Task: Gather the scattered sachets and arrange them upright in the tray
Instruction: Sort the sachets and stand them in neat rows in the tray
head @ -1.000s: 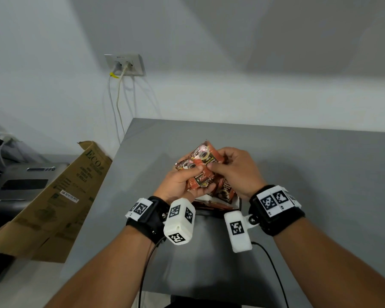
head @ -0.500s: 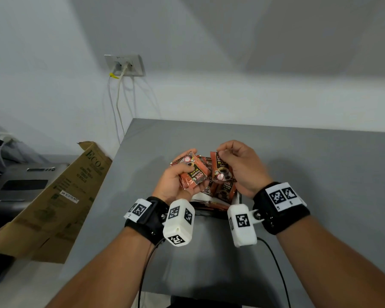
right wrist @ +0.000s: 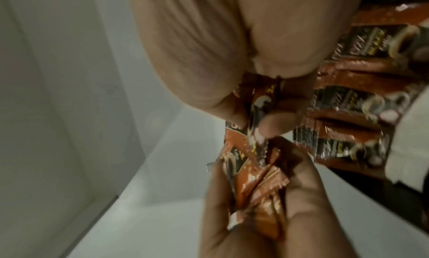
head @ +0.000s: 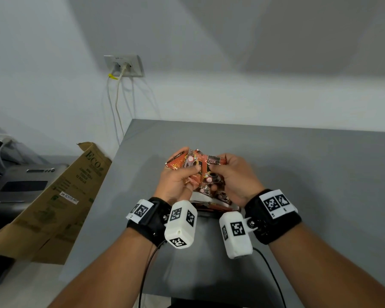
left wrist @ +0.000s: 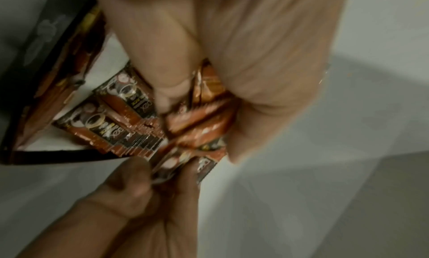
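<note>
Orange-and-black coffee sachets fill both hands over the table's middle. My left hand [head: 185, 168] grips a fanned bundle of sachets [head: 176, 163], seen close in the left wrist view as the bundle [left wrist: 204, 115]. My right hand [head: 220, 163] pinches one sachet [head: 213, 161] at its top edge, right beside the bundle; the right wrist view shows that sachet [right wrist: 257, 100] between thumb and finger. Just below the hands stands the tray [head: 203, 197], with several sachets [left wrist: 104, 115] upright in a row inside it. Hands and wrist cameras hide most of the tray.
The grey table [head: 309, 174] stretches to the right and back toward the wall. A cardboard box [head: 53, 196] leans at the table's left edge, beside a grey machine [head: 20, 185]. A wall socket [head: 123, 65] with cables hangs behind. Wrist cables trail off the front edge.
Half a second ago my right hand held a sachet lower, over the tray. It has risen and closed in on the left hand's bundle, pinching a sachet there. The left hand stayed nearly still.
</note>
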`<state>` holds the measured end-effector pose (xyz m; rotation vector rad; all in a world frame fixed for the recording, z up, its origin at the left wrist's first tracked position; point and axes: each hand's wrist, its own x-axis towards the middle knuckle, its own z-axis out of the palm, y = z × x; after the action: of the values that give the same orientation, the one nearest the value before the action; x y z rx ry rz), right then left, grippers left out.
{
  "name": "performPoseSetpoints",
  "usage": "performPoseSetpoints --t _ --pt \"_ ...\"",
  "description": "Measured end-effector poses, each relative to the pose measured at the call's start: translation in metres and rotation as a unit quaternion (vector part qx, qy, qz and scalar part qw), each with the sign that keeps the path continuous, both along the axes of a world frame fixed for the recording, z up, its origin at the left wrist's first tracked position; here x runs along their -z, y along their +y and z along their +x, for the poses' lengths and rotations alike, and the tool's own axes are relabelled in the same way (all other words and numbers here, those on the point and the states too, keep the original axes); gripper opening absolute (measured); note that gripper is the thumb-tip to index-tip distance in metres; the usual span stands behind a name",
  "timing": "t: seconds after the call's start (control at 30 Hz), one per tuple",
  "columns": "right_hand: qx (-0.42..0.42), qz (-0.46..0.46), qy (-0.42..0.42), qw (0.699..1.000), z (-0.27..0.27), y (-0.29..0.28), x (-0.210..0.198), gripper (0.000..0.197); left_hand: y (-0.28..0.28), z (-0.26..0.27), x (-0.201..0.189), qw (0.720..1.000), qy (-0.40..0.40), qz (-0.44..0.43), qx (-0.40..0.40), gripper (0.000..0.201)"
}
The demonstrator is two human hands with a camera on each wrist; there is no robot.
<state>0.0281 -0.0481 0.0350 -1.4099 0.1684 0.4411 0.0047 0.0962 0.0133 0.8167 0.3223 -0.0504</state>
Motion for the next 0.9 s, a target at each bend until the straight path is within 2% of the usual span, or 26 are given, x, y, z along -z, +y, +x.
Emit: performPoseSetpoints --t 0.1,0.23,0.3,0.4,0.43,0.57,0.67,0.73,0.83,0.9 --pt "-0.02 -0.073 -0.047 0.996 0.005 -0.005 -0.003 0.01 0.005 0.002 -0.009 0.997 0.036 -0.044 0.043 0.039" --pt "-0.054 -0.186 -0.132 0.972 0.012 -0.009 -0.007 0.014 0.005 0.002 -0.011 0.99 0.08 0.016 0.111 0.057" --pt "-0.04 -0.209 -0.15 0.966 0.014 -0.009 -0.007 0.011 0.005 0.001 -0.01 0.987 0.09 0.034 0.125 0.06" --pt "0.01 -0.142 -0.098 0.985 0.014 -0.01 -0.007 0.007 0.007 0.002 -0.006 0.992 0.069 0.056 0.089 0.042" --pt "0.02 -0.106 -0.07 0.992 0.013 -0.009 -0.006 0.009 0.007 0.002 -0.006 0.994 0.058 0.061 0.071 0.042" --pt "0.034 0.026 0.023 0.999 0.002 -0.003 -0.004 0.009 -0.002 0.006 -0.004 0.998 0.019 0.053 -0.032 0.061" --pt "0.066 0.104 0.066 0.99 -0.004 0.004 -0.003 0.019 -0.01 0.005 -0.003 0.995 -0.01 0.04 -0.096 0.073" --pt "0.067 0.116 0.07 0.989 -0.006 0.007 -0.001 0.016 -0.012 0.004 -0.002 0.994 -0.012 0.037 -0.102 0.077" --pt "0.043 0.095 0.069 0.992 -0.006 0.01 -0.001 0.016 -0.013 0.001 -0.002 0.998 -0.017 0.03 -0.05 0.085" --pt "0.055 0.083 0.057 0.993 -0.001 0.008 -0.005 0.022 -0.009 0.0 -0.003 1.0 -0.004 0.011 -0.029 0.075"
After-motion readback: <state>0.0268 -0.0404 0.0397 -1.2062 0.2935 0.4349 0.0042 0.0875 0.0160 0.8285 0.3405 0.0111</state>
